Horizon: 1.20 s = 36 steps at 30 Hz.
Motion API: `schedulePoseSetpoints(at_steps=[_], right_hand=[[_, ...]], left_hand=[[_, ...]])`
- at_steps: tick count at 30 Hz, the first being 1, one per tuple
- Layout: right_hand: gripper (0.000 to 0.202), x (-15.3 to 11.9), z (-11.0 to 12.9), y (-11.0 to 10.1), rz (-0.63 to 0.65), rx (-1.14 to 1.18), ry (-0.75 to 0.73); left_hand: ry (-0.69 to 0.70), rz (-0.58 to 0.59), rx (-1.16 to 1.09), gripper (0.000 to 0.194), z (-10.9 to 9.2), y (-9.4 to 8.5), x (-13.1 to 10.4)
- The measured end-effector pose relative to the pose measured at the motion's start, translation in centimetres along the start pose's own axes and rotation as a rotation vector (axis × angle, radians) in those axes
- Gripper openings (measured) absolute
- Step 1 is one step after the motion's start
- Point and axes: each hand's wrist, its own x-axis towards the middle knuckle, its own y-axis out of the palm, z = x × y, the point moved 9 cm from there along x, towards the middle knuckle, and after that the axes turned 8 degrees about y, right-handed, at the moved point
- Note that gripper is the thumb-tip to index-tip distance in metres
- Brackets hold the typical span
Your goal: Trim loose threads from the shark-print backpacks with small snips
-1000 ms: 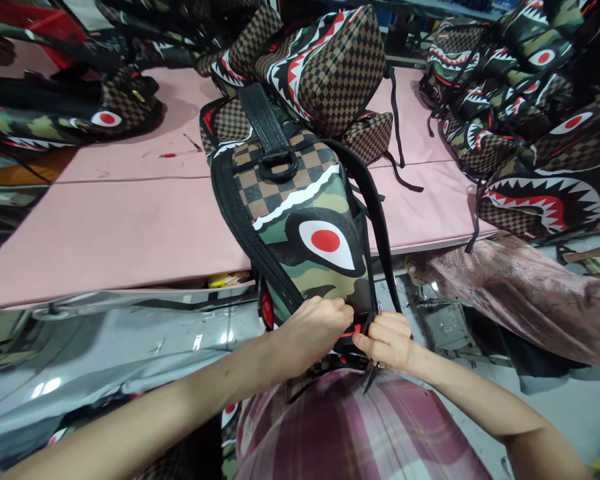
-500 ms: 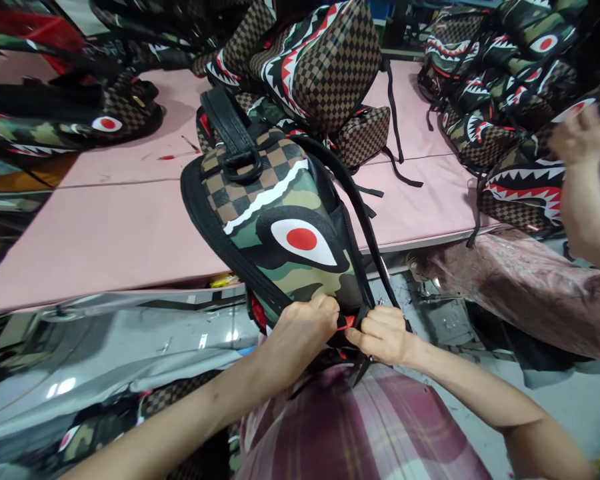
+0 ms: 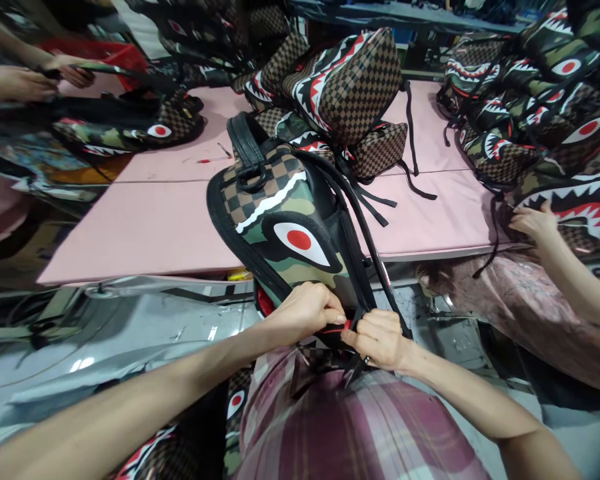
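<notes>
A camouflage and brown-check backpack [image 3: 300, 207], with a red-and-white eye and a black top handle, leans upright between my body and the table. My left hand [image 3: 313, 310] is closed on its lower edge, pinching beside a strip of red. Close by on the right, my right hand [image 3: 380, 337] is closed on the same edge, near the foot of a black strap [image 3: 363, 227]. A dark pointed blade [image 3: 353, 373] sticks out beneath my right hand; the rest of that tool is hidden. The bag's bottom is mostly out of sight behind my hands.
Several matching backpacks [image 3: 360, 87] are heaped on the pink table [image 3: 150, 227], with another pile [image 3: 510, 100] at right. A co-worker's hand [image 3: 535, 220] touches a bag there. At left, another person's hands [image 3: 70, 70] hold a bag. More bags [image 3: 170, 453] lie below me.
My view has shifted, so the table and bags appear further right. My hands stay on the backpack's lower edge. The right co-worker's hand has moved lower, and the left person's hands have come into view.
</notes>
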Motion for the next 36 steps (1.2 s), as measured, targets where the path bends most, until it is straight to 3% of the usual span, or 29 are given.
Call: schedulePoseSetpoints(at_steps=[3, 8, 10, 14, 18, 22, 26, 30, 33, 34, 36], right_hand=[[0.009, -0.3, -0.3, 0.1, -0.002, 0.011, 0.003], [0.009, -0.3, -0.3, 0.2, -0.018, -0.008, 0.022], [0.012, -0.2, -0.2, 0.3, -0.018, -0.025, 0.027], [0.016, 0.1, -0.2, 0.5, -0.042, -0.080, 0.031], [0.009, 0.2, -0.2, 0.6, -0.022, -0.062, 0.011], [0.008, 0.2, -0.3, 0.6, 0.008, -0.003, 0.016], [0.009, 0.0, -0.3, 0.5, -0.006, 0.004, 0.012], [0.009, -0.1, -0.4, 0.3, -0.009, 0.003, 0.033], [0.011, 0.0, -0.2, -0.1, -0.038, 0.007, 0.046], [0.011, 0.0, -0.1, -0.2, -0.045, 0.007, 0.051], [0.013, 0.1, -0.1, -0.3, -0.047, 0.017, 0.053]], left_hand=[[0.109, -0.076, 0.249, 0.024, -1.1, 0.1, -0.4], [0.401, -0.125, 0.751, 0.008, -4.3, 0.9, -1.3], [0.413, -0.134, 0.805, 0.008, -4.6, 0.7, -1.3], [0.282, -0.141, 0.801, 0.008, -3.6, 0.1, -1.0], [0.167, -0.203, 0.705, 0.015, -2.4, -0.4, -1.4], [0.100, -0.234, 0.425, 0.027, -1.5, -0.5, -1.7], [-0.005, -0.302, -0.189, 0.028, -0.5, -1.7, -1.7], [0.102, -0.320, -0.767, 0.034, -1.8, -3.4, -3.0], [0.134, -0.337, -0.747, 0.033, -0.6, -5.2, -6.7], [0.117, -0.292, -0.661, 0.031, 0.5, -5.2, -8.2], [0.021, -0.093, -0.386, 0.027, 3.3, -4.1, -11.0]])
